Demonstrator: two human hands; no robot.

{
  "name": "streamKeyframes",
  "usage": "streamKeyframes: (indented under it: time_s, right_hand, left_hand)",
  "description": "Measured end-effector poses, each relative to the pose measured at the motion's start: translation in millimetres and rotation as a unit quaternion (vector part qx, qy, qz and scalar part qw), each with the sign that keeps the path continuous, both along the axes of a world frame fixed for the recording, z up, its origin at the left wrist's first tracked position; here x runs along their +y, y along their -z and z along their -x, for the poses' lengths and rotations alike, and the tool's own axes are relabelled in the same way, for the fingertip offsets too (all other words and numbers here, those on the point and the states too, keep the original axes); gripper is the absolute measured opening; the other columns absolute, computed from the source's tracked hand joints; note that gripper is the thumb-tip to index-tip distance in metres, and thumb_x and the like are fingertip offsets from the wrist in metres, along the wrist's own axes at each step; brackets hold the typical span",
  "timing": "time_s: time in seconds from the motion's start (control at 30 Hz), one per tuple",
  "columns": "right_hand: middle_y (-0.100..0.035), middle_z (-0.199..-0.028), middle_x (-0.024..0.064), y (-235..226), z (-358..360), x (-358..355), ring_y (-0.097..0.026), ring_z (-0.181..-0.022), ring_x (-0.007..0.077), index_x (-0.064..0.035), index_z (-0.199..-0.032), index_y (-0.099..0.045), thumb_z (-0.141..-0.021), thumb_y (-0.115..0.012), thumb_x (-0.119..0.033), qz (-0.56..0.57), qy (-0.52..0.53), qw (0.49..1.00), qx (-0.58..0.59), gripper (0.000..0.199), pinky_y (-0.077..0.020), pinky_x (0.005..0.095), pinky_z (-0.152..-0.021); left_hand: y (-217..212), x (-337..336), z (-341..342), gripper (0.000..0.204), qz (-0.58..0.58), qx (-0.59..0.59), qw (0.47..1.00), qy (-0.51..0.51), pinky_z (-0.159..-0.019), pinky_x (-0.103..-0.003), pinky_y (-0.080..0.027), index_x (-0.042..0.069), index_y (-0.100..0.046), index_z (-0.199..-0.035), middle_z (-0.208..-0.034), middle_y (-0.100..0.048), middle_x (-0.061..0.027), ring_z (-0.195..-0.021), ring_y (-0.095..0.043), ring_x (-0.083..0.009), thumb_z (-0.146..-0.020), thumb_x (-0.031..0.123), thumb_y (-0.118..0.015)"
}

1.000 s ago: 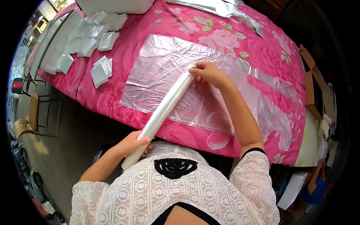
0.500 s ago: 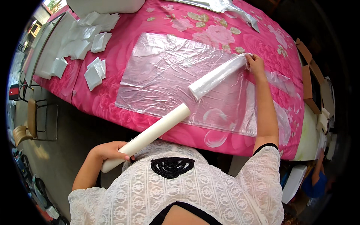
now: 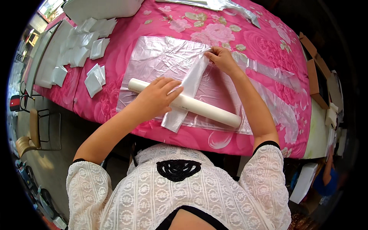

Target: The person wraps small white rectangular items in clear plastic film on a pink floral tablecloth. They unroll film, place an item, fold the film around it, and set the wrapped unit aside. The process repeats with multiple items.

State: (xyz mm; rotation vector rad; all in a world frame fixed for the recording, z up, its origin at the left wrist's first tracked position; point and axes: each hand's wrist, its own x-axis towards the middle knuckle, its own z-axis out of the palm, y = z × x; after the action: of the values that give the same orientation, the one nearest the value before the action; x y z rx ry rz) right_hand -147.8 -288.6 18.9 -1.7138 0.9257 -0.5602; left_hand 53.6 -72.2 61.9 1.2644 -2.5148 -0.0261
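Lying beneath left hand [image 3: 157,97]: white tube [image 3: 209,109]

Left hand [image 3: 157,97] over white tube [image 3: 211,110] across folded film [image 3: 195,78]; right hand [image 3: 222,60] pinches film's far end.

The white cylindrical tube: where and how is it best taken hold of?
Likely the right half of the white tube, from above, gripping across its length: it is round and slim, and that half is uncovered, while the left hand covers part of the other.
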Motion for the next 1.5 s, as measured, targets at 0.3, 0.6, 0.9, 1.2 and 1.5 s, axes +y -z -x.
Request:
streamKeyframes:
  time_s: [0.3, 0.6, 0.9, 1.2, 1.5]
  right_hand:
    - [-0.064, -0.080, 0.0076, 12, 1, -7, -0.059, -0.069, 0.0159, 0.0005, -0.094, -0.063, -0.083, -0.062, -0.020, 0.101, 0.104, 0.988, 0.057, 0.023, -0.0472, 0.0286, -0.064]
    - [-0.058, -0.107, 0.0149, -19, 16, 147, -0.055, -0.099, 0.0320, -0.0085, -0.119, -0.055, -0.077, -0.066, -0.016, 0.320, -0.089, 0.931, 0.155, 0.044, -0.0446, 0.0392, -0.085]
    - [-0.059, -0.101, 0.0116, -3, 110, 76, -0.055, -0.092, 0.0311, -0.0113, -0.123, -0.054, -0.077, -0.065, -0.017, 0.386, 0.119, 0.870, 0.282, 0.048, -0.0455, 0.0396, -0.079]
    - [-0.058, -0.109, 0.0093, -26, 65, 145, -0.054, -0.098, 0.0293, -0.0145, -0.122, -0.055, -0.072, -0.068, -0.009, 0.337, -0.136, 0.917, 0.165, 0.053, -0.0445, 0.0381, -0.085]
    - [-0.059, -0.109, 0.0091, 0, 6, 60, -0.055, -0.098, 0.0294, -0.0152, -0.122, -0.055, -0.072, -0.067, -0.008, 0.442, -0.068, 0.879, 0.164, 0.052, -0.0444, 0.0383, -0.087]
  left_hand:
    - [51, 40, 31, 0.088, -0.134, -0.028, 0.988, 0.076, -0.109, -0.045, -0.019, -0.008, -0.033, -0.132, -0.142, -0.028, -0.0236, -0.133, -0.026, -0.0354, -0.080, 0.061, -0.045]
    - [51, 63, 60, 0.090, -0.140, -0.041, 0.989, 0.001, -0.109, -0.046, -0.017, -0.009, -0.032, -0.133, -0.142, -0.028, -0.0246, -0.134, -0.025, -0.0355, -0.080, 0.062, -0.043]
    - [47, 59, 47, 0.084, -0.191, 0.082, 0.976, 0.062, -0.110, -0.044, -0.016, -0.005, -0.028, -0.137, -0.146, -0.023, -0.0207, -0.137, -0.020, -0.0321, -0.080, 0.053, -0.052]
    - [50, 62, 51, 0.084, -0.146, -0.009, 0.988, 0.039, -0.109, -0.048, -0.017, -0.004, -0.032, -0.134, -0.143, -0.028, -0.0214, -0.136, -0.021, -0.0335, -0.078, 0.056, -0.051]
    - [53, 74, 69, 0.079, -0.156, -0.008, 0.988, -0.006, -0.109, -0.049, -0.014, 0.000, -0.034, -0.136, -0.144, -0.026, -0.0215, -0.136, -0.019, -0.0357, -0.080, 0.054, -0.050]
